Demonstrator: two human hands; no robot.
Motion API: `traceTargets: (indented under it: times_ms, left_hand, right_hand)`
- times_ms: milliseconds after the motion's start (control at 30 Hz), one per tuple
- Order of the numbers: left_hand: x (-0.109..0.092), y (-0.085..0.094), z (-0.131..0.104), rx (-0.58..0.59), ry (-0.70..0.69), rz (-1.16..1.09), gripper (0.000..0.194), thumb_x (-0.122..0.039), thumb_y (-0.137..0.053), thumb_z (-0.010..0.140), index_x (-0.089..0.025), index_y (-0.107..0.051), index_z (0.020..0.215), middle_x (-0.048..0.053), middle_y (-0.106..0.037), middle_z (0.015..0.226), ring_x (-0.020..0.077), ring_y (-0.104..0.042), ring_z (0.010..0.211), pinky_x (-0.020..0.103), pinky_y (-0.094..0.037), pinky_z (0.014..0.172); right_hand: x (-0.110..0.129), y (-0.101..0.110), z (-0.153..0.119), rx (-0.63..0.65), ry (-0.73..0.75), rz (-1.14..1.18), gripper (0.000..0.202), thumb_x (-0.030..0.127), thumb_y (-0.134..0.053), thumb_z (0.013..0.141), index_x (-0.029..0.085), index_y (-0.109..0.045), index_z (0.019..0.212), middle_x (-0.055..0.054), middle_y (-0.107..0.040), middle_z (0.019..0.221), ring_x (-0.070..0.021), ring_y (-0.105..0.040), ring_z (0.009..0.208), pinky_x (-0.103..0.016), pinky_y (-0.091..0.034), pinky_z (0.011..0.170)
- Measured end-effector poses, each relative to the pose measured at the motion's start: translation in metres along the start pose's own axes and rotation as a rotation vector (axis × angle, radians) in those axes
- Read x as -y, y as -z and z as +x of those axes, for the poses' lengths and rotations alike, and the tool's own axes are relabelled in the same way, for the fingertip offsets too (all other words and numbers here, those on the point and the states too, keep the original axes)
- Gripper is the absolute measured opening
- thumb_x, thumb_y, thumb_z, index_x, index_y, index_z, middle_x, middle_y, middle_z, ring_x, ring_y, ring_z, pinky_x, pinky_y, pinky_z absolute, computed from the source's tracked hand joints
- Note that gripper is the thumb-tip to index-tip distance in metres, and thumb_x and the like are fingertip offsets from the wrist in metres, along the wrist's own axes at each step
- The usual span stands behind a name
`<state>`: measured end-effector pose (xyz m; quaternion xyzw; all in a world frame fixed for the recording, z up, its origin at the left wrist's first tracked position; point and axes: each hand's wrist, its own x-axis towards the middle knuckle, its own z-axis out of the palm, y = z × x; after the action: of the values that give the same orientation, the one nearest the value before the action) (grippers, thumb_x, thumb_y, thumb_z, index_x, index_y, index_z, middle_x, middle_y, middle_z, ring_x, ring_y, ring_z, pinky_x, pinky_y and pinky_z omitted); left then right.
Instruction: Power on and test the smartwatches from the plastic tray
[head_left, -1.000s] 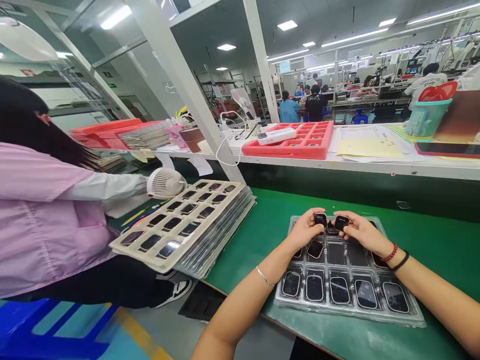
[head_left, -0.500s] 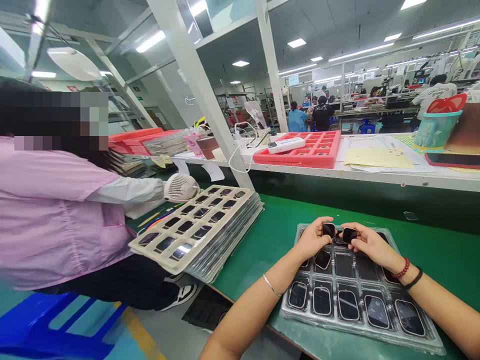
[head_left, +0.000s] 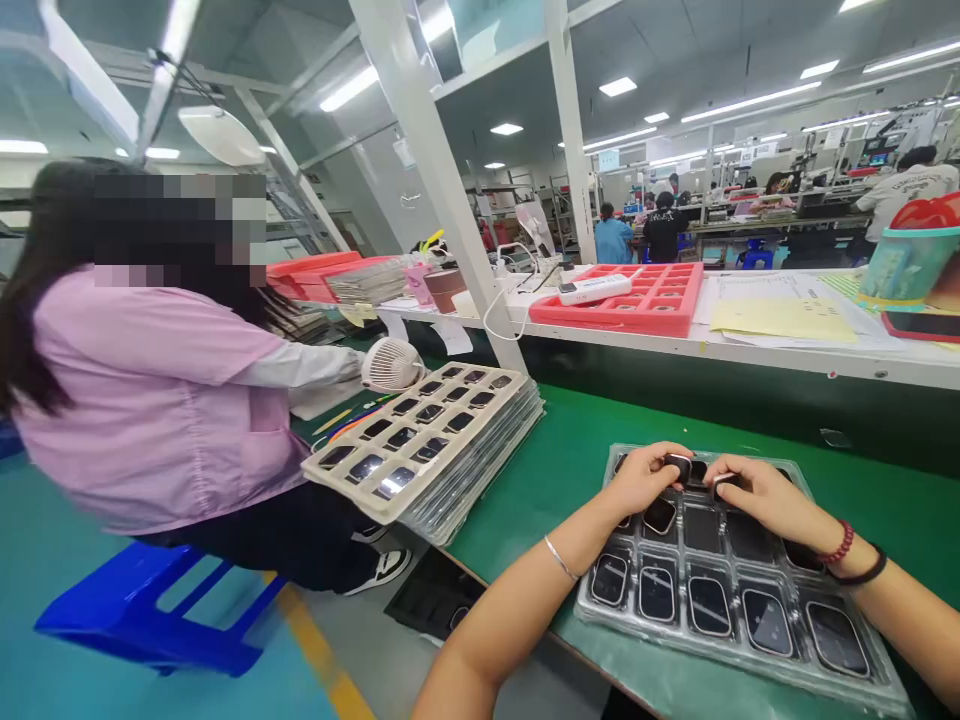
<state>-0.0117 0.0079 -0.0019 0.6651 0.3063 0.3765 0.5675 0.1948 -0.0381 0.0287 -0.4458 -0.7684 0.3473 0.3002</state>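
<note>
A clear plastic tray lies on the green bench, its pockets holding several dark-faced smartwatch cases. Over its back row, my left hand pinches one watch case between thumb and fingers. Close beside it on the right, my right hand grips another watch case, partly hidden by the fingers. Between the two hands, a further watch case shows in a back pocket. A tilted watch case sits in the middle row, next to a pocket with no case in it.
To the left, a stack of trays topped by a cream tray of watch screens reaches the bench edge. A co-worker in pink sits there, near a white fan. A red foam tray rests on the shelf behind.
Both watch cases have tilted in my hands, so their dark faces show less; the right one is lower, near the tray. The view has swung left.
</note>
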Motion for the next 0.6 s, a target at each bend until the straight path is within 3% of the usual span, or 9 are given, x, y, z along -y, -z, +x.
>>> traceTargets:
  times_ms: [133,233,433,600]
  left_hand:
    - [-0.008,-0.001,-0.002,-0.014,-0.087,0.122,0.028,-0.016,-0.051,0.077,-0.015,-0.063,0.103,0.008,-0.057,0.106,0.0133,-0.061,0.078,0.029,-0.053,0.074]
    - [-0.022,-0.008,-0.005,0.066,-0.094,0.303,0.030,-0.015,-0.049,0.078,-0.017,-0.063,0.104,0.008,-0.059,0.106,0.0146,-0.061,0.082,0.027,-0.052,0.072]
    - [-0.044,-0.031,-0.018,0.311,-0.065,0.839,0.025,-0.021,-0.052,0.079,-0.020,-0.066,0.100,0.001,-0.067,0.080,0.0156,-0.061,0.074,0.027,-0.047,0.075]
    - [-0.048,-0.046,-0.026,0.299,-0.134,1.254,0.026,-0.031,-0.045,0.085,-0.016,-0.065,0.095,0.009,-0.063,0.097,0.0229,-0.060,0.089,0.032,-0.049,0.075]
  right_hand:
    - [0.014,0.019,-0.007,0.017,-0.004,-0.342,0.015,0.018,-0.049,0.078,0.021,-0.061,0.085,-0.003,-0.067,0.091,-0.0208,-0.059,0.085,-0.031,-0.042,0.076]
    - [0.019,0.027,-0.012,0.106,-0.052,-0.504,0.012,0.016,-0.051,0.076,0.022,-0.059,0.082,0.000,-0.067,0.078,-0.0190,-0.060,0.072,-0.028,-0.039,0.065]
    - [0.021,0.019,-0.018,0.295,-0.015,-0.607,0.015,0.015,-0.051,0.078,0.023,-0.063,0.082,-0.001,-0.070,0.076,-0.0204,-0.063,0.072,-0.027,-0.039,0.061]
    - [0.025,0.020,-0.023,0.323,0.041,-0.667,0.020,0.016,-0.053,0.077,0.023,-0.066,0.091,-0.004,-0.071,0.092,-0.0250,-0.064,0.087,-0.031,-0.044,0.071]
